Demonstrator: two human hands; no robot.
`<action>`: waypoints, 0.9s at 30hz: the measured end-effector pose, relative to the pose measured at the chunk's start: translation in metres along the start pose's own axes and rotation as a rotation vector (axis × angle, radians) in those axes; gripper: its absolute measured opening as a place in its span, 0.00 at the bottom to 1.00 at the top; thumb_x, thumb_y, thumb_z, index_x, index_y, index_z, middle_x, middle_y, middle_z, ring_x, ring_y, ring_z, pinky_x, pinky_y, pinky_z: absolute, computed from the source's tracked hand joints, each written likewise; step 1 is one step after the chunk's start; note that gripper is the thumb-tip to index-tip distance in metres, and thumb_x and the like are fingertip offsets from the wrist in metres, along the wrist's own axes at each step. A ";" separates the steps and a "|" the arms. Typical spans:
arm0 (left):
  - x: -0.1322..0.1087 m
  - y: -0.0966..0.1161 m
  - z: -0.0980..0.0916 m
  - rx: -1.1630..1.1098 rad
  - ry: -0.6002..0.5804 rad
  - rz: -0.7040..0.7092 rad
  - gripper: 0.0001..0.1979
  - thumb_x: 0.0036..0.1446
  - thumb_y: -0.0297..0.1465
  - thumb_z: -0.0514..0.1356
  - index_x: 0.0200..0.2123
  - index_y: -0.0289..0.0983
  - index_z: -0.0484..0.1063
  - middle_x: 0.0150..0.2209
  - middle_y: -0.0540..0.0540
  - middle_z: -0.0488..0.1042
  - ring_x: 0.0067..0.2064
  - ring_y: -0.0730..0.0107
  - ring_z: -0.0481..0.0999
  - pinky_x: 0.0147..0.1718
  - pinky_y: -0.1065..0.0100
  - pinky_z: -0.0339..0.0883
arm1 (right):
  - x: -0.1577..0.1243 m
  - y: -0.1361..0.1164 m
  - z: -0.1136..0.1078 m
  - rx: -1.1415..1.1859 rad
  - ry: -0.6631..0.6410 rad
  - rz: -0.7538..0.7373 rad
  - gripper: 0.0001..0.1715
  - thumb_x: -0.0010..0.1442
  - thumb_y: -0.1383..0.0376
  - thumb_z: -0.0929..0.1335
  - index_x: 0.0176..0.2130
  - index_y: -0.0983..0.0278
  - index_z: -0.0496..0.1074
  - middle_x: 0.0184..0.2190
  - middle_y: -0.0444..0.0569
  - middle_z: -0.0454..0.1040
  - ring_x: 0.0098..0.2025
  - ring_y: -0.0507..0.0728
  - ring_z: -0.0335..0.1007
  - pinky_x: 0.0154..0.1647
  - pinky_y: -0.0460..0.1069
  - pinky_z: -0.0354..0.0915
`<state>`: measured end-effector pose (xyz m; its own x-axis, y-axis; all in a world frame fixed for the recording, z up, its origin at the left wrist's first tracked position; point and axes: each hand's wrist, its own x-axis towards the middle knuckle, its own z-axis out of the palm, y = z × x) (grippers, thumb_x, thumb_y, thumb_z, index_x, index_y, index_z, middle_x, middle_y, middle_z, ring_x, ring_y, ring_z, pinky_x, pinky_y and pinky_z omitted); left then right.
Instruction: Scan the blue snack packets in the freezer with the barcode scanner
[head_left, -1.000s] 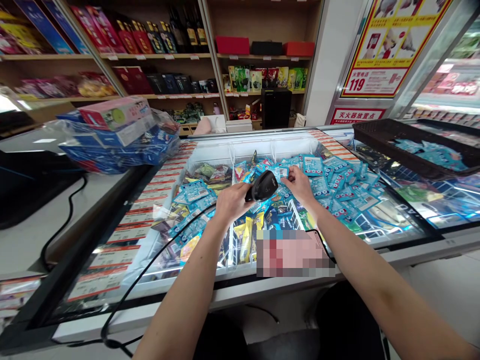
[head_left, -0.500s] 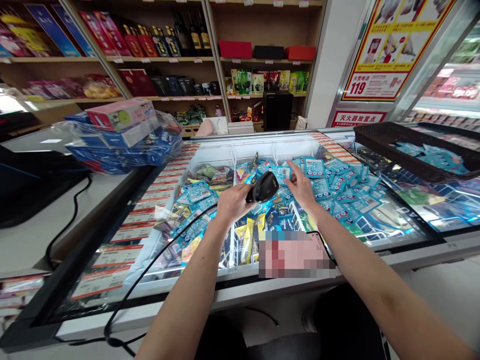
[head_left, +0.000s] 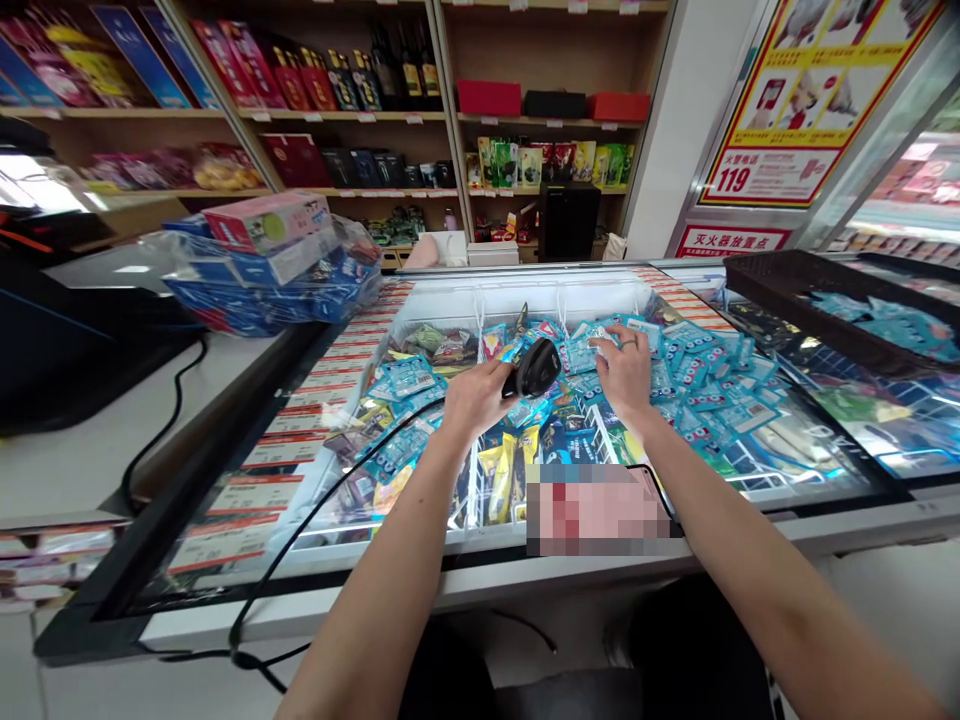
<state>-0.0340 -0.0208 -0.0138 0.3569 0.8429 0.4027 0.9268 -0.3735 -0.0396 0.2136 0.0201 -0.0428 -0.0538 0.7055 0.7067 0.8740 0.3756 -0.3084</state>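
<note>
My left hand (head_left: 476,400) is wrapped round the handle of a black barcode scanner (head_left: 538,368), its head tilted up over the freezer and its cable trailing down to the left. My right hand (head_left: 628,375) hovers over a heap of blue packets (head_left: 694,370), fingers bent and apart. Its fingertips reach the edge of one blue packet (head_left: 581,352); I see no firm grip on it. More blue packets (head_left: 409,378) lie to the left of the scanner. Yellow packets (head_left: 510,465) stand in the wire-divided freezer below.
The chest freezer's white front edge (head_left: 315,600) runs before me. A phone (head_left: 652,490) with a blurred screen lies on it. A dark basket (head_left: 765,290) with blue packets stands at right. Plastic-wrapped boxes (head_left: 277,280) sit at left. Shelves (head_left: 337,115) of goods stand behind.
My right hand has shifted slightly right, its fingers now more bent over the blue packets. My left hand still holds the scanner, turned slightly. The whole view has swung a little left.
</note>
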 end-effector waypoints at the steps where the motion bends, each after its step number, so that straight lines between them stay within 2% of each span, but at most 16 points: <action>1: 0.000 0.000 -0.001 0.001 -0.002 0.000 0.17 0.53 0.37 0.55 0.46 0.41 0.67 0.41 0.45 0.74 0.43 0.61 0.73 0.32 0.66 0.62 | -0.001 -0.002 0.000 -0.002 -0.025 -0.024 0.15 0.59 0.65 0.61 0.44 0.59 0.72 0.50 0.54 0.65 0.54 0.66 0.53 0.52 0.64 0.53; 5: -0.004 -0.005 -0.004 -0.006 0.022 -0.020 0.17 0.53 0.37 0.54 0.46 0.41 0.67 0.40 0.45 0.74 0.42 0.61 0.73 0.33 0.67 0.62 | -0.004 -0.005 0.004 -0.025 -0.079 -0.108 0.14 0.61 0.60 0.60 0.38 0.59 0.74 0.42 0.52 0.72 0.49 0.65 0.58 0.51 0.65 0.51; 9: -0.012 -0.019 -0.014 -0.001 0.074 -0.081 0.17 0.52 0.37 0.55 0.45 0.41 0.68 0.41 0.45 0.74 0.42 0.61 0.73 0.33 0.67 0.61 | -0.004 -0.010 0.003 -0.051 -0.080 -0.141 0.16 0.61 0.58 0.60 0.38 0.60 0.74 0.41 0.52 0.73 0.48 0.64 0.60 0.52 0.64 0.51; 13: -0.023 -0.045 -0.032 0.035 0.135 -0.135 0.16 0.52 0.38 0.55 0.45 0.41 0.68 0.40 0.45 0.75 0.42 0.60 0.73 0.31 0.67 0.60 | -0.002 -0.021 0.005 -0.005 -0.153 -0.221 0.15 0.61 0.57 0.60 0.38 0.59 0.74 0.43 0.50 0.73 0.50 0.63 0.60 0.55 0.64 0.49; 16: -0.037 -0.070 -0.044 0.069 0.170 -0.183 0.17 0.52 0.39 0.56 0.44 0.42 0.69 0.41 0.46 0.75 0.42 0.60 0.73 0.30 0.67 0.59 | -0.001 -0.035 0.012 0.059 -0.290 -0.331 0.14 0.61 0.57 0.62 0.42 0.57 0.73 0.45 0.49 0.73 0.52 0.62 0.60 0.56 0.63 0.50; 20: -0.064 -0.104 -0.049 0.110 0.203 -0.312 0.19 0.51 0.41 0.56 0.45 0.41 0.68 0.40 0.45 0.75 0.40 0.59 0.74 0.28 0.67 0.57 | 0.000 -0.068 0.026 0.142 -0.473 -0.480 0.22 0.59 0.54 0.63 0.51 0.58 0.67 0.52 0.51 0.69 0.55 0.62 0.60 0.56 0.61 0.54; 23: -0.082 -0.123 -0.045 0.113 0.252 -0.422 0.18 0.51 0.43 0.55 0.43 0.40 0.69 0.39 0.44 0.76 0.39 0.59 0.74 0.27 0.68 0.56 | 0.002 -0.105 0.038 0.221 -0.573 -0.501 0.31 0.60 0.48 0.60 0.58 0.59 0.59 0.57 0.53 0.62 0.58 0.62 0.57 0.57 0.59 0.56; 27: -0.095 -0.138 -0.037 0.126 0.267 -0.497 0.19 0.50 0.42 0.56 0.43 0.40 0.70 0.38 0.45 0.76 0.38 0.60 0.74 0.27 0.68 0.55 | 0.005 -0.157 0.056 0.285 -0.669 -0.542 0.42 0.59 0.43 0.57 0.63 0.62 0.49 0.64 0.54 0.49 0.63 0.62 0.48 0.60 0.56 0.53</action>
<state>-0.2001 -0.0642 -0.0127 -0.1520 0.7724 0.6166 0.9882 0.1054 0.1116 0.0488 -0.0022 -0.0264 -0.7699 0.5575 0.3106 0.4997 0.8293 -0.2499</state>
